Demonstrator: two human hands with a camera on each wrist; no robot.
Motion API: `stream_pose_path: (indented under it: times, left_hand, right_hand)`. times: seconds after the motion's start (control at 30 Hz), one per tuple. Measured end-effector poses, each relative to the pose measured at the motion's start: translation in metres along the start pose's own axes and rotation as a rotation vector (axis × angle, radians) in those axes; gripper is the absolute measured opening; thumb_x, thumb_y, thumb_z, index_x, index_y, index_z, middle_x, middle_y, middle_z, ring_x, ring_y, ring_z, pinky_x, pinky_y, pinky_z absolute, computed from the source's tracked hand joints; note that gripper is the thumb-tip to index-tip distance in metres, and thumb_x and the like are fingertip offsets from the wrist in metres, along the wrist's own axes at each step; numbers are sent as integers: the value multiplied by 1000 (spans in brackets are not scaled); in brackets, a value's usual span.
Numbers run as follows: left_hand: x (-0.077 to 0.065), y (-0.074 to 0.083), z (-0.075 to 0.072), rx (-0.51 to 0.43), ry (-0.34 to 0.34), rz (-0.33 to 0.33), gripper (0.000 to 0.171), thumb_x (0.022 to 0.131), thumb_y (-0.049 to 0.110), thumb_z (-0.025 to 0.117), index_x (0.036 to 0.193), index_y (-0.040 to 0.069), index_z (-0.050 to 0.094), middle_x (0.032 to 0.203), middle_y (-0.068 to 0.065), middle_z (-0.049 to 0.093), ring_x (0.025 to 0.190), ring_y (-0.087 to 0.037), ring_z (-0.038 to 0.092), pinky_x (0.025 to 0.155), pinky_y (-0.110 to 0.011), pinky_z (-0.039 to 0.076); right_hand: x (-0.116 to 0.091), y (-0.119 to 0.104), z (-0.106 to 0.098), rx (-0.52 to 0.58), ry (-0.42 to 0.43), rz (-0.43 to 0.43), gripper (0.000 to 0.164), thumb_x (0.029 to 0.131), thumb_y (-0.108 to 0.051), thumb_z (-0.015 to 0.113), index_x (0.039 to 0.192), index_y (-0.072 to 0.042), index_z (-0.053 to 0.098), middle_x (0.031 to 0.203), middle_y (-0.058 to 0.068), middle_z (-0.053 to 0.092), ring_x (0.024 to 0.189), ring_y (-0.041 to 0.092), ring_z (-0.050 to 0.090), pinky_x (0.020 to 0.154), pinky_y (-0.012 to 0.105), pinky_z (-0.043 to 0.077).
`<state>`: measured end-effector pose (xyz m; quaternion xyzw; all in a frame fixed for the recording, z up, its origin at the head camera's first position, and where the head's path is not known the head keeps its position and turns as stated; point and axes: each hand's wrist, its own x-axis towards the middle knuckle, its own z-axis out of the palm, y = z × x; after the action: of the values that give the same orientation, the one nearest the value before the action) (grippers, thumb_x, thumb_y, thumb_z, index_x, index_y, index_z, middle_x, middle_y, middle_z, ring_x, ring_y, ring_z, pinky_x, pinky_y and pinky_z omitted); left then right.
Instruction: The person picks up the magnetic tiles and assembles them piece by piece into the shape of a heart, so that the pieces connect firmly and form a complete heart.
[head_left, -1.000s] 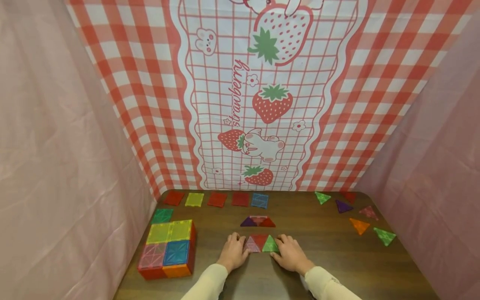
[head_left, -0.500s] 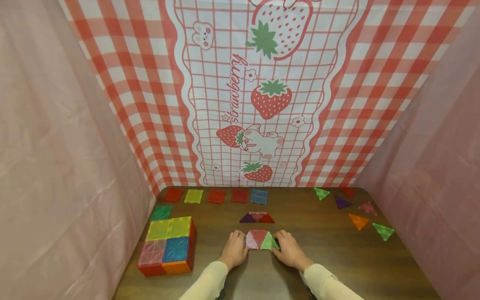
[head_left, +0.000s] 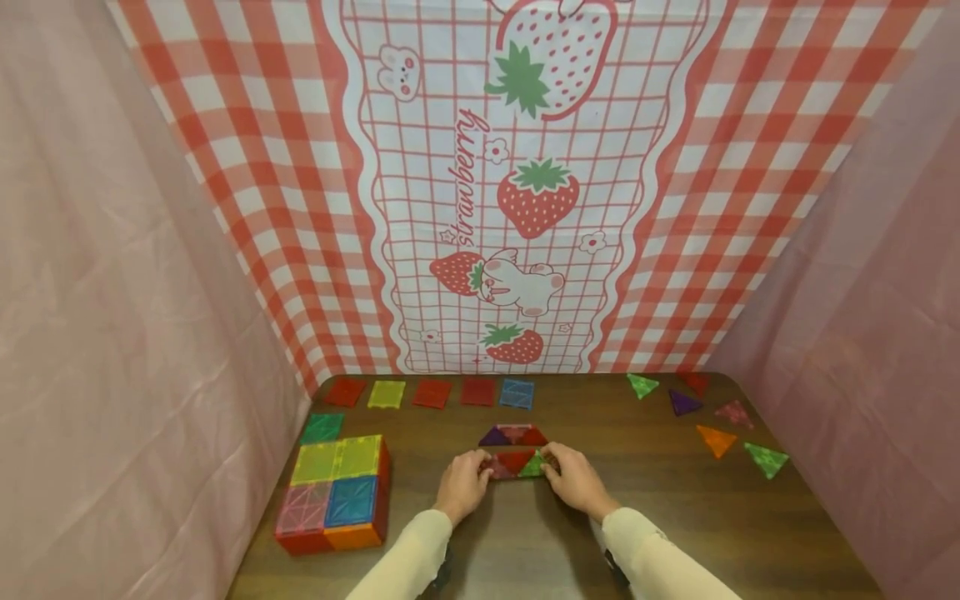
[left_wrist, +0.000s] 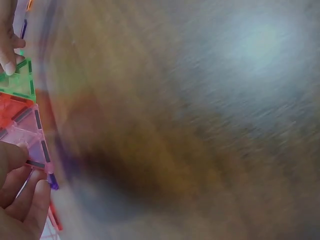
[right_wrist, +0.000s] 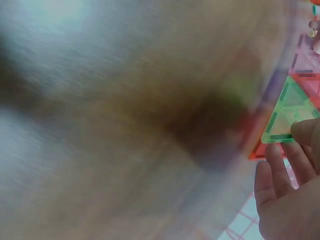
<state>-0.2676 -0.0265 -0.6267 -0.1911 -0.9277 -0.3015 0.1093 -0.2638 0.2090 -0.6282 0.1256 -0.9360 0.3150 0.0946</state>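
Right hand (head_left: 576, 480): apparent pinch, green triangle (right_wrist: 286, 114)

Green triangle (right_wrist: 287, 111), red triangle (head_left: 513, 461), seemingly pink triangle (left_wrist: 32, 134), strawberry-printed red-and-white backdrop (head_left: 536, 204)

Head: above and behind left hand (head_left: 462, 485) and right hand (head_left: 577, 482), facing forward-down
Left wrist: close by left hand, facing surface (left_wrist: 200, 125)
Right wrist: close by right hand, likewise
Wrists share: green triangular tile (right_wrist: 287, 112) at right hand
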Motion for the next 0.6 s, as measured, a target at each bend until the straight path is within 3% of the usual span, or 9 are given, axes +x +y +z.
stream_pose_path:
  times: [0.23, 0.47, 0.6]
  left_hand:
    - [11, 0, 0, 3, 55, 7, 13, 88, 6, 76, 101, 7, 74, 97, -9, 76, 89, -26, 73, 74, -41, 59]
    - [9, -2, 11, 85, 93, -48, 8, 89, 7, 75, 97, 7, 74, 88, -8, 73, 83, -26, 71, 69, -41, 58]
    - [9, -3, 15, 103, 96, -60, 7, 89, 7, 75, 96, 7, 73, 84, -8, 71, 80, -26, 70, 68, -41, 57]
  right_hand:
    - [13, -3, -2, -31, 5, 8, 18, 89, -8, 76, 104, -15, 70, 92, -2, 70, 77, 12, 65, 64, 32, 52]
    - [8, 2, 9, -61, -84, 58, 16, 90, -9, 75, 105, -13, 70, 99, 2, 70, 85, 18, 67, 69, 40, 55]
    - [8, 6, 12, -79, -69, 60, 15, 89, -10, 76, 102, -14, 70, 94, 0, 69, 83, 17, 65, 67, 39, 54]
